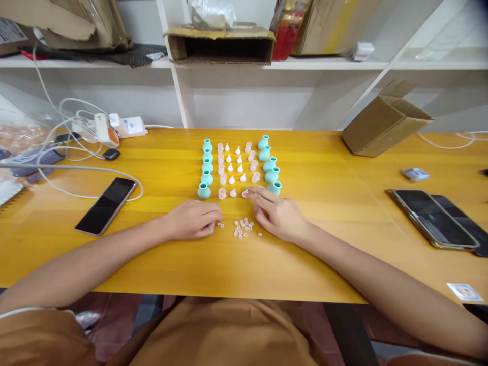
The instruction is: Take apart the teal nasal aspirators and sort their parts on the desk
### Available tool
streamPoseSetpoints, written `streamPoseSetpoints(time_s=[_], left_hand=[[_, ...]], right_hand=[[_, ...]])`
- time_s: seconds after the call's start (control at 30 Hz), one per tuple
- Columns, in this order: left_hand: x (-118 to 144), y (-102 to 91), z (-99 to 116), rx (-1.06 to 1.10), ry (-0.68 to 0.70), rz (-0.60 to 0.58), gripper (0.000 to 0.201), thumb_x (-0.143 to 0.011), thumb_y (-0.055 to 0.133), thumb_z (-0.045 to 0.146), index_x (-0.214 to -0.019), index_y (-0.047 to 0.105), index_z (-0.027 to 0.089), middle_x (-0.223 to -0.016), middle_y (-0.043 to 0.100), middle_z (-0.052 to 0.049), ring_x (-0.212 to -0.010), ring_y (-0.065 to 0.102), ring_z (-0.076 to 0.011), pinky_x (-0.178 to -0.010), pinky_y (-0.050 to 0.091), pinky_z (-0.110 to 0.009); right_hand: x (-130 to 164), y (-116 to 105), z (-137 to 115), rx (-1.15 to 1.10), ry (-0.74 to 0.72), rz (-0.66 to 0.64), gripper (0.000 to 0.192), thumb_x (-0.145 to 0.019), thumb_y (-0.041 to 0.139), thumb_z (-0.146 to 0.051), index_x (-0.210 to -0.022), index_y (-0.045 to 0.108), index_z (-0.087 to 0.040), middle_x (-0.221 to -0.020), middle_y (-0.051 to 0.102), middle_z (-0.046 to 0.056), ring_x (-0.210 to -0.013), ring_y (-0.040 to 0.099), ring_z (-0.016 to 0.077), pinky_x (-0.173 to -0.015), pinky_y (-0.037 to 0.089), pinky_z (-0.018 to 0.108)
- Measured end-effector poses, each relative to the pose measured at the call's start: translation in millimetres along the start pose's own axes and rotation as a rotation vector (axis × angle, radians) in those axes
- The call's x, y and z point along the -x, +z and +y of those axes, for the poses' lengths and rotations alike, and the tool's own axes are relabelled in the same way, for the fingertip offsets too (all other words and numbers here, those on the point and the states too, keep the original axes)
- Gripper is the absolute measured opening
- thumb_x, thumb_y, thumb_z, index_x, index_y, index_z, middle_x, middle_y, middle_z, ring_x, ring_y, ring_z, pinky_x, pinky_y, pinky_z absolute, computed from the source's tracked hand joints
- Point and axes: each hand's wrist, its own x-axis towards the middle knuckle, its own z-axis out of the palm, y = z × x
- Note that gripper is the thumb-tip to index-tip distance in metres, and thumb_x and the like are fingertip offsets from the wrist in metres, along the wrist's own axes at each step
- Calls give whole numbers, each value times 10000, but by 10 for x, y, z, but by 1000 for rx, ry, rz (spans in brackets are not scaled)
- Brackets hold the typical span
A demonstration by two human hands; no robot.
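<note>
My left hand (195, 219) rests on the table with its fingers curled in. A tiny pale pink ring (222, 225) lies at its fingertips; whatever the fingers hold is hidden. My right hand (281, 214) reaches over the front of the rows, fingers stretched and apart, the index tip at a small white pointed piece (244, 194). Several turquoise pots (204, 191) stand in a column on the left, and more turquoise pots (272, 175) form one on the right. Between them run columns of clear pinkish cups (222, 193) and white teardrop-shaped pieces (233, 193). Small pink rings (240, 231) lie loosely grouped between my hands.
A phone (107, 206) and white cables (68, 122) with chargers occupy the left side. On the right are an open cardboard box (385, 124), more phones (434, 217) and a small packet (415, 174). White shelving (247, 101) stands behind the wooden table (267, 274).
</note>
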Motion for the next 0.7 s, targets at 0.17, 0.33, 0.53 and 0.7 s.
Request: streamPoseSetpoints(time_s=[0.17, 0.33, 0.53, 0.7], left_hand=[[-4, 24, -6, 144, -67, 1, 156, -1015, 625, 165, -1144, 710, 190, -1086, 801, -60, -873, 749, -167, -780, 599, -269], [11, 28, -73, 268, -23, -20, 174, -1040, 643, 184, -1178, 747, 202, -1131, 770, -81, -946, 751, -165, -877, 620, -259], [1, 41, -116, 365, -5, 12, 125, -1009, 647, 137, -1073, 739, 192, -1079, 754, -75, -916, 731, -152, -857, 594, -233], [4, 34, -96, 510, -131, 7, 112, -951, 655, 120, -1009, 718, 192, -976, 733, -22, -633, 574, -65, -641, 493, -181]], right_hand=[[-35, 37, 10, -24, -4, 24, 463, -1074, 539, -164, -1515, 654, -244, -1567, 719, 106, -1206, 833, 292, -786, 746, 407], [-58, 38, 35, -63, -18, 58, 437, -1065, 535, -145, -1469, 665, -248, -1468, 768, 115, -1176, 837, 283, -843, 739, 408], [-48, 26, 58, -188, -65, 178, 318, -1085, 541, -156, -1322, 733, -248, -1303, 818, 116, -1125, 831, 262, -861, 719, 394], [-65, 21, -40, -546, 115, 215, 211, -1097, 604, -260, -1155, 806, -232, -1180, 805, 110, -798, 787, 182, -606, 673, 296]])
